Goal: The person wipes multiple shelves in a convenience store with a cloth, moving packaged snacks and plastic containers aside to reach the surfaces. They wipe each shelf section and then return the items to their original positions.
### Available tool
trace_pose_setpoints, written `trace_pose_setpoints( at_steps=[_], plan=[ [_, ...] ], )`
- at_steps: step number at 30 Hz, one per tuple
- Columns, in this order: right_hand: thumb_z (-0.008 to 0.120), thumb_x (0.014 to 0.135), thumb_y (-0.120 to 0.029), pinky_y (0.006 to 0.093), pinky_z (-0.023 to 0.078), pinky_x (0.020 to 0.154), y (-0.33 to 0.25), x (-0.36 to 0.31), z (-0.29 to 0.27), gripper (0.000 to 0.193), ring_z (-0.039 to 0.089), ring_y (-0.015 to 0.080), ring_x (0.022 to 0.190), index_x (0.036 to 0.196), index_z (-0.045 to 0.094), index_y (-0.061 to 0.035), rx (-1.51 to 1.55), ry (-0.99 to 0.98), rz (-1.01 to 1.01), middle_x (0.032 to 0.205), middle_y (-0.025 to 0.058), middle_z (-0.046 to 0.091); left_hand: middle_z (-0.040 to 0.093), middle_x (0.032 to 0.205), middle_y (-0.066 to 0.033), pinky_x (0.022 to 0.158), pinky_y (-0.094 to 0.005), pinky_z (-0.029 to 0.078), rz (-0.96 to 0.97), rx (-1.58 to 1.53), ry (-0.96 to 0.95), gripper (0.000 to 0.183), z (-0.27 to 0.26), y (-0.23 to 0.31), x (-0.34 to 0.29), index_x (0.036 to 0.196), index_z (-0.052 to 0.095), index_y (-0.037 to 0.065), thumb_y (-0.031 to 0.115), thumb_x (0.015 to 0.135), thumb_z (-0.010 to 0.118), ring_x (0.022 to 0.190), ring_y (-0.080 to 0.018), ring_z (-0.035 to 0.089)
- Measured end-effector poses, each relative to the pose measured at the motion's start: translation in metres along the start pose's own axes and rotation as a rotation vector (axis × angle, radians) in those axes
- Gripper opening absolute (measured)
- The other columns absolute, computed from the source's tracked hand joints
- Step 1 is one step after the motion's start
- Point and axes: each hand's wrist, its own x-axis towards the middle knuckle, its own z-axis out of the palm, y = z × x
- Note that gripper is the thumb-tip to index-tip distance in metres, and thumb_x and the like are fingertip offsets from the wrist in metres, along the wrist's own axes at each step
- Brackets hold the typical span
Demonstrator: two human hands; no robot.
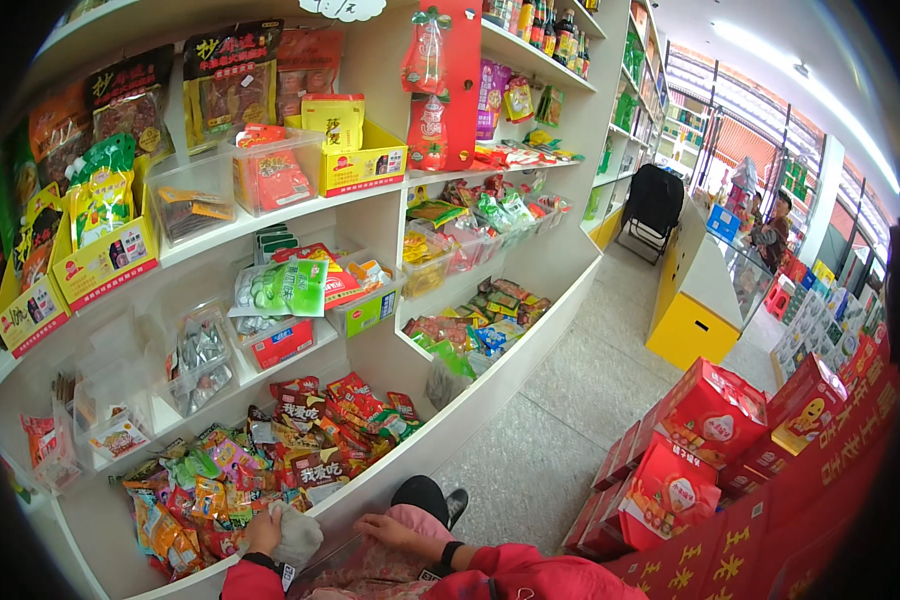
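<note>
My left hand (263, 530) is closed on a crumpled grey cloth (297, 536), low at the front edge of the bottom shelf bin. Right beside it lies a heap of small snack packets (210, 497) in orange, green, purple and red. My right hand (390, 531) lies with its fingers stretched out over my pink patterned clothing (370, 562), near the white shelf lip (410, 455); it appears to hold nothing. Red and brown snack packets (315, 465) fill the bin's far part.
Above are clear plastic bins (202, 350) and yellow display boxes (108, 265) of packets. Red gift boxes (675, 490) stack up on the right. Farther off stand a yellow-and-white counter (692, 325), a folded black chair (654, 205) and another person (773, 235).
</note>
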Motion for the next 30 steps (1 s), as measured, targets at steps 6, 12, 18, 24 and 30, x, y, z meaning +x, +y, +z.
trace_pose_setpoints(
  at_steps=[6,12,18,24,30],
  plan=[
    [0.047,0.096,-0.036,0.0254,0.045,0.069,-0.001,0.013,-0.008,0.036,0.056,0.013,0.079,0.107,0.059,-0.0041,-0.227,-0.076,0.15,0.088,0.0035,0.06,0.064,0.084,-0.0232,0.071,-0.0478,0.047,-0.035,-0.046,0.07,0.046,-0.005,0.008,-0.003,0.096,0.059,-0.001,0.044,0.092,0.045,0.08,-0.0402,0.061],
    [0.045,0.096,-0.033,0.0335,0.045,0.081,0.02,0.014,-0.012,0.037,0.058,0.0243,0.093,0.108,0.058,-0.0009,-0.482,-0.039,-0.138,0.102,0.0138,0.062,0.064,0.085,-0.0226,0.071,-0.0478,0.047,-0.05,-0.043,0.051,0.048,-0.006,0.009,-0.001,0.099,0.058,0.0,0.046,0.091,0.045,0.081,-0.0391,0.062],
    [0.046,0.095,-0.031,0.0348,0.046,0.082,0.021,0.008,-0.015,0.035,0.06,0.0268,0.092,0.109,0.057,-0.0018,-0.404,0.038,-0.068,0.1,0.0152,0.064,0.063,0.085,-0.021,0.071,-0.0467,0.047,-0.109,0.017,-0.071,0.05,-0.008,0.008,0.012,0.098,0.059,-0.002,0.045,0.092,0.043,0.083,-0.0366,0.061],
    [0.045,0.096,-0.031,0.0325,0.046,0.073,0.007,0.001,-0.011,0.031,0.059,0.0202,0.082,0.102,0.056,-0.0027,-0.28,0.18,-0.02,0.085,0.0102,0.061,0.059,0.07,-0.0217,0.06,-0.0479,0.046,-0.072,0.12,0.188,0.045,-0.01,0.023,-0.005,0.079,0.059,-0.003,0.037,0.093,0.045,0.068,-0.037,0.059],
    [0.047,0.096,-0.031,0.0333,0.047,0.078,0.013,0.017,-0.009,0.033,0.059,0.0201,0.087,0.106,0.057,-0.0013,-0.172,0.093,0.143,0.093,0.0123,0.062,0.056,0.062,-0.0206,0.054,-0.0479,0.044,0.032,0.094,0.273,0.042,-0.012,0.023,-0.009,0.073,0.057,-0.002,0.034,0.093,0.045,0.058,-0.0392,0.057]
  ],
)
